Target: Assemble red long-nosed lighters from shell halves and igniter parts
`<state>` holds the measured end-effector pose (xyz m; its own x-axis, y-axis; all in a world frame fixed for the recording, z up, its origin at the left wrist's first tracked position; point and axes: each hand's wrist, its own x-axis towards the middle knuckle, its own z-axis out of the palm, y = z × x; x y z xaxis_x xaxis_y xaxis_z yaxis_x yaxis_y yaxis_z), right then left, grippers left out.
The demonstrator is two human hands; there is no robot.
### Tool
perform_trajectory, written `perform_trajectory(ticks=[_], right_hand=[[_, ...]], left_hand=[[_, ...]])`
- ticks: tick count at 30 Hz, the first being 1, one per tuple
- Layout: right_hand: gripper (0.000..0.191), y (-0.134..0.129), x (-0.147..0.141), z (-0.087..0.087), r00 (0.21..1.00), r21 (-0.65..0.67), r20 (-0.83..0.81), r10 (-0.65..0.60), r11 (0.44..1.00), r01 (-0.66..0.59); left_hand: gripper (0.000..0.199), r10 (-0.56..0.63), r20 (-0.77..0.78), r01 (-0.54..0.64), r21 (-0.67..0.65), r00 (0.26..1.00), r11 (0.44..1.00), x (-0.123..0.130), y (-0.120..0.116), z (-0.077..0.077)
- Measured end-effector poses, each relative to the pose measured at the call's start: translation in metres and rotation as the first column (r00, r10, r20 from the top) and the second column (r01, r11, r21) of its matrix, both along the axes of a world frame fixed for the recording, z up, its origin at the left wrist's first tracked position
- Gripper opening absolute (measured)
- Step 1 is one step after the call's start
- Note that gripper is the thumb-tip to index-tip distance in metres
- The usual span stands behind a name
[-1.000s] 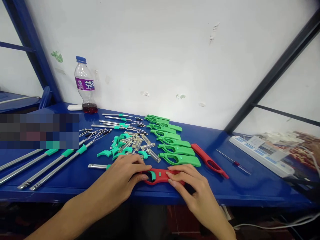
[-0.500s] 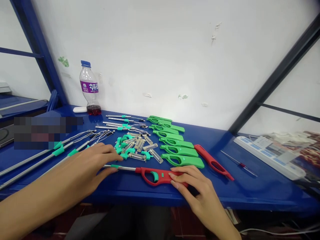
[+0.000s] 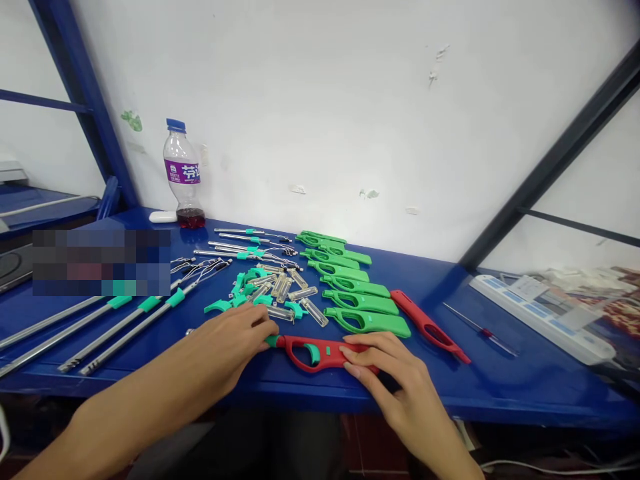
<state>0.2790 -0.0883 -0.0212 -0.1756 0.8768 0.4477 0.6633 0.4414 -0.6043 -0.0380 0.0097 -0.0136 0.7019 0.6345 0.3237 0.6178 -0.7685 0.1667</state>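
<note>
A red lighter handle [image 3: 327, 357] with a green trigger lies near the table's front edge. My right hand [image 3: 397, 377] is closed on its right end, the thumb and fingers pinching it. At the handle's narrow nose, a green collar [image 3: 272, 341] sits against the red plastic. My left hand [image 3: 240, 337] pinches this collar, its fingers hiding most of the metal tube. Just behind that hand lie a heap of green triggers [image 3: 245, 283] and several clear fuel tanks [image 3: 283, 288]. Green handle shells [image 3: 367, 323] are lined up behind the red handle.
Metal tubes with green collars and wires [image 3: 133, 333] lie at left, with more tubes [image 3: 240, 245] at the back. A drink bottle [image 3: 183, 180] stands by the wall. Rightward are another red handle shell [image 3: 430, 327], a screwdriver [image 3: 483, 330] and a power strip [image 3: 540, 317].
My left hand has moved right, and the green collar has slid along the metal tube up to the red handle's nose. My right hand keeps its hold on the handle.
</note>
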Motion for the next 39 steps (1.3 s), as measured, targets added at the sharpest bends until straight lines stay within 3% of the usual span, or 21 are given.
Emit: perform_trajectory(ticks=[3, 9, 13, 21, 26, 31, 39], right_hand=[[0.015, 0.0, 0.0, -0.001, 1.0, 0.005, -0.003, 0.004, 1.0, -0.004], [0.014, 0.002, 0.001, -0.002, 1.0, -0.002, -0.006, 0.009, 1.0, -0.009], [0.018, 0.001, 0.001, -0.001, 1.0, -0.002, 0.004, 0.003, 1.0, -0.003], [0.023, 0.0, 0.0, 0.002, 1.0, -0.041, 0.022, -0.02, 0.999, 0.021], [0.022, 0.0, 0.0, 0.002, 1.0, -0.079, 0.016, -0.015, 0.997, 0.017], [0.029, 0.0, 0.002, 0.0, 0.999, -0.099, 0.036, -0.037, 0.994, 0.041], [0.033, 0.0, 0.003, -0.003, 0.996, -0.087, 0.079, -0.049, 0.995, 0.056]], left_hand=[[0.027, -0.044, -0.006, 0.044, -0.04, 0.999, 0.998, 0.003, -0.001, -0.001], [0.019, -0.018, -0.033, 0.016, -0.074, 0.999, 0.997, 0.008, -0.007, 0.01], [0.021, -0.008, -0.085, -0.001, -0.099, 0.996, 0.995, 0.008, -0.006, 0.008], [0.057, -0.09, -0.069, 0.081, -0.126, 0.994, 0.989, -0.002, -0.008, 0.005], [0.033, -0.018, -0.021, 0.015, -0.134, 1.0, 0.991, 0.005, -0.017, 0.01], [0.041, -0.062, -0.012, 0.061, -0.085, 0.998, 0.995, 0.011, -0.016, 0.013], [0.033, -0.05, -0.042, 0.05, -0.019, 0.998, 0.999, 0.02, -0.017, 0.019]])
